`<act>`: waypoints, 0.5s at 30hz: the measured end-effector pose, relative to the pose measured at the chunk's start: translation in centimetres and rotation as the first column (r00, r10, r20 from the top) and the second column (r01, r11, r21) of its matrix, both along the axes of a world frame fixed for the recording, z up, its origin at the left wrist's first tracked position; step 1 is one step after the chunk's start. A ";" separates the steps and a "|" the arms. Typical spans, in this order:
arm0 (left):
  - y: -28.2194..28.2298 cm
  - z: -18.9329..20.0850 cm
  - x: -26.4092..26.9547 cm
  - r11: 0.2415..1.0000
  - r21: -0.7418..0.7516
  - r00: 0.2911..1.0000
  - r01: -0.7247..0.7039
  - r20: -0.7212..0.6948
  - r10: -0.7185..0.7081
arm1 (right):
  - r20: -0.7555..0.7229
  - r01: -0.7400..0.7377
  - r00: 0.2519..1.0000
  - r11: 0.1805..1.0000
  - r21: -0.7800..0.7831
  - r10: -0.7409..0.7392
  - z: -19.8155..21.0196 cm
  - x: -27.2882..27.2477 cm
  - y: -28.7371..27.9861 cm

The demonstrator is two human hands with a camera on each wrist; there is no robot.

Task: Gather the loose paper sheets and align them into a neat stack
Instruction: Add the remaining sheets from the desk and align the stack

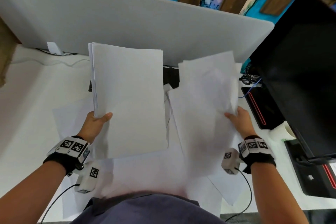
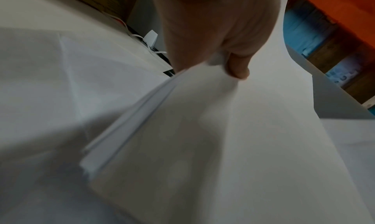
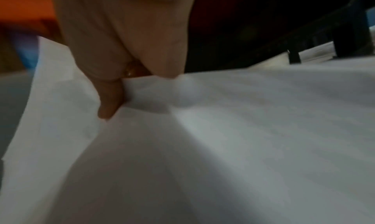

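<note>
head view shows our left hand pinching the near-left corner of the gathered stack, thumb on top and fingers curled beneath, holding it lifted above the tabletop; our right hand grips a ragged bundle of loose sheets at its right edge, thumb over the top sheet, the paper buckling at the grip; more single sheets lie flat on the tabletop below and between the hands; we judge the step to be merging the right bundle into the left stack; to do it well we should lay the bundle squarely on top, loosen both grips a little, then tap the long and short edges down on the tabletop until they sit flush; squeezing harder would crease the sheets.
</note>
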State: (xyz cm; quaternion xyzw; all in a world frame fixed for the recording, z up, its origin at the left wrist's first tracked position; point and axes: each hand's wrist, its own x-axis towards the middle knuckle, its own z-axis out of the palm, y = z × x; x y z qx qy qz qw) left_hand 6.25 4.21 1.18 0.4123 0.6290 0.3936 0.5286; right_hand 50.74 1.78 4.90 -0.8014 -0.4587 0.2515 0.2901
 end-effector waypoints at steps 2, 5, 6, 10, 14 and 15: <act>-0.1 -0.1 -0.2 1.000 -0.012 1.000 -0.018 -0.004 0.018 | -0.088 -0.002 0.996 0.987 0.158 0.016 3.0 0.0 0.1; -0.1 -0.2 -0.3 0.999 -0.026 0.999 -0.038 0.003 0.038 | -0.254 0.041 0.966 0.946 0.321 0.044 7.2 -1.0 0.2; -0.1 0.0 -0.2 0.999 -0.030 0.999 -0.038 0.008 0.038 | -0.302 0.052 0.951 0.935 0.351 0.060 8.0 -1.4 0.4; -0.1 0.6 0.5 0.999 -0.032 0.999 -0.022 0.047 0.023 | -0.471 0.060 0.874 0.934 0.352 0.121 8.2 -4.6 1.8; 0.0 1.4 1.6 0.998 -0.012 0.996 0.068 0.065 -0.067 | -0.521 0.010 0.848 0.981 0.195 0.095 4.8 -9.5 2.6; 0.0 1.6 1.8 0.996 -0.006 0.995 0.091 0.049 -0.090 | -0.540 0.008 0.838 0.988 0.153 0.077 3.9 -10.7 2.7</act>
